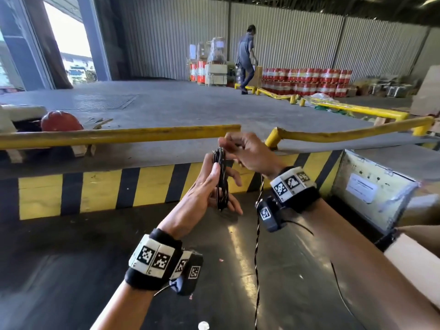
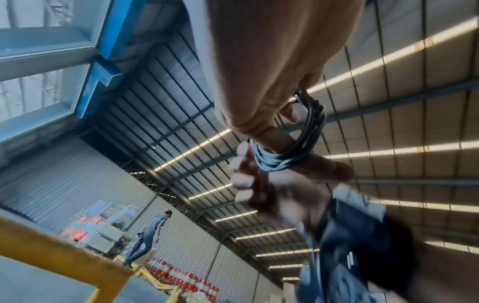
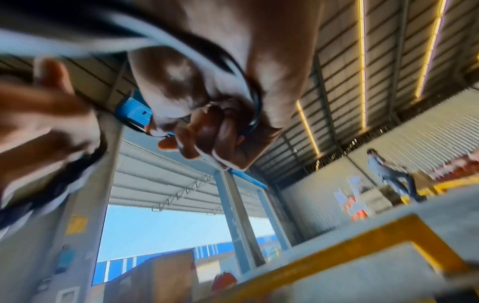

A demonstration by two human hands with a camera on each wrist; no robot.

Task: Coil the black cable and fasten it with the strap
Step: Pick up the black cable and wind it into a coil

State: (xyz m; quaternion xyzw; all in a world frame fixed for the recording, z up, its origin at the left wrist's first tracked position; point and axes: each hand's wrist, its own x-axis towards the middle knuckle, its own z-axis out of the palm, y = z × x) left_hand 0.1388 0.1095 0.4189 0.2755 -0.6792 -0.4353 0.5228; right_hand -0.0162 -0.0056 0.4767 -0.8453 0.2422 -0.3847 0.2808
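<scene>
Gripped upright in the left hand (image 1: 209, 186), the black cable (image 1: 222, 179) sits as a narrow bundle of loops, thumb laid along one side and fingers curled round the other. From the left wrist view the loops (image 2: 298, 143) wrap round those fingers, packed close together. Above it, the right hand (image 1: 247, 151) pinches the top of the bundle with curled fingers; the right wrist view is blurred, but a dark strand (image 3: 249, 98) runs under the fist. Both hands hold the bundle in the air, in front of the yellow rail (image 1: 119, 135) and the yellow-and-black striped edge (image 1: 147, 186) of the dock.

Coiling looks nearly done, though not finished: a thin twisted lead (image 1: 257, 246) hangs below the right wrist toward the floor, and whether it is the cable's free tail or the wrist camera's own wire I cannot tell. No strap shows clearly; a short dark tab beside the bundle near the right fingers may be it.

Next, I judge, the right hand must find the strap end and draw it round the waist of the bundle while the left keeps the loops squeezed flat, since any slack there would let them spring apart
</scene>
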